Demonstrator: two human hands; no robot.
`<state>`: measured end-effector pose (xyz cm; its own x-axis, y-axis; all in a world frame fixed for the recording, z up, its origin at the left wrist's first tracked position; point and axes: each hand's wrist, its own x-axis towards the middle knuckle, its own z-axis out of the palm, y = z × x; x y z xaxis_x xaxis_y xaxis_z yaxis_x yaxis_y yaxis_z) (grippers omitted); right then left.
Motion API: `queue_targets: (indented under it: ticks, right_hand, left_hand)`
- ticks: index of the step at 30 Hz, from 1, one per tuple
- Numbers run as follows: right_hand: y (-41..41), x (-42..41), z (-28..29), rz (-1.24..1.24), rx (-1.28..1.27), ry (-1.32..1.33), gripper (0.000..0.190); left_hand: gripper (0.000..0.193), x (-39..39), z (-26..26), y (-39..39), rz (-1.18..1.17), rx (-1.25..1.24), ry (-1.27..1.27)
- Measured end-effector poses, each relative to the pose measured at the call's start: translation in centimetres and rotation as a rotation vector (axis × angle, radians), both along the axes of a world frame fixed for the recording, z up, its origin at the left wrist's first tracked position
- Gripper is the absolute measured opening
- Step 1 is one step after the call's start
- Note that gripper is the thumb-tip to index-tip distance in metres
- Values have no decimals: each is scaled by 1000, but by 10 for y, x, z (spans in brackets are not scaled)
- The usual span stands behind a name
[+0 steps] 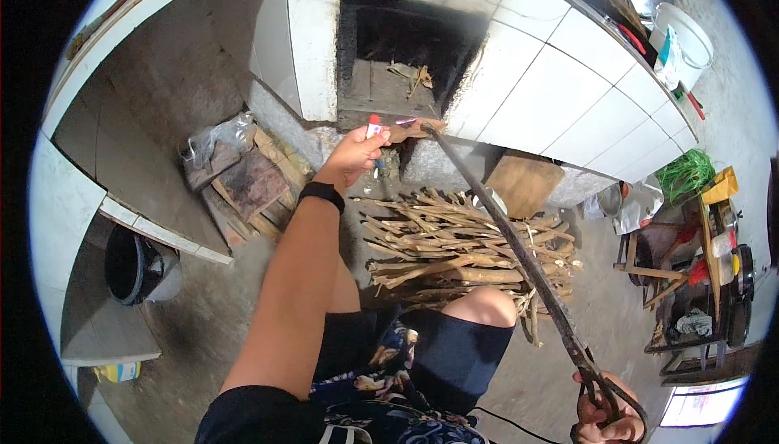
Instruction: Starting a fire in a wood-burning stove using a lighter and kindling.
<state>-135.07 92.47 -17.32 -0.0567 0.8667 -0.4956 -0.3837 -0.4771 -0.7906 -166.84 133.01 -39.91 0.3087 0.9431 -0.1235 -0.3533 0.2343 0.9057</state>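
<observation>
My left hand [355, 153] holds a small lighter [374, 125] with a red top and a white printed body. Just right of its fingertips is a brown piece [406, 132], perhaps cardboard or a dry leaf, with a pinkish spot beside it. Long metal fire tongs [505, 225] reach up to this piece and appear to pinch it at their tip. At lower right my right hand [608, 410] grips the looped handles of the tongs. Beyond both hands lies the sooty stove opening [395, 36], where dry leaves [415, 75] rest on the floor. No flame shows.
Below the tongs lies a bundle of thin firewood sticks [468, 249]. Wooden boards with a plastic bag [237, 170] sit at left, near a black-lined bucket [137, 264]. White tiled wall [560, 91] borders the opening. A cluttered wooden stand [700, 261] is at right.
</observation>
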Motion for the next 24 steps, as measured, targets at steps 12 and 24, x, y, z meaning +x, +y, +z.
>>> queue_targets:
  ticks: [12,24]
  right_hand:
    - [12,-33,15,107,181,-404,66]
    - [19,-52,21,-22,47,-640,72]
  left_hand:
    - [54,6,8,-2,199,-146,-126]
    - [44,8,9,-2,237,-154,-179]
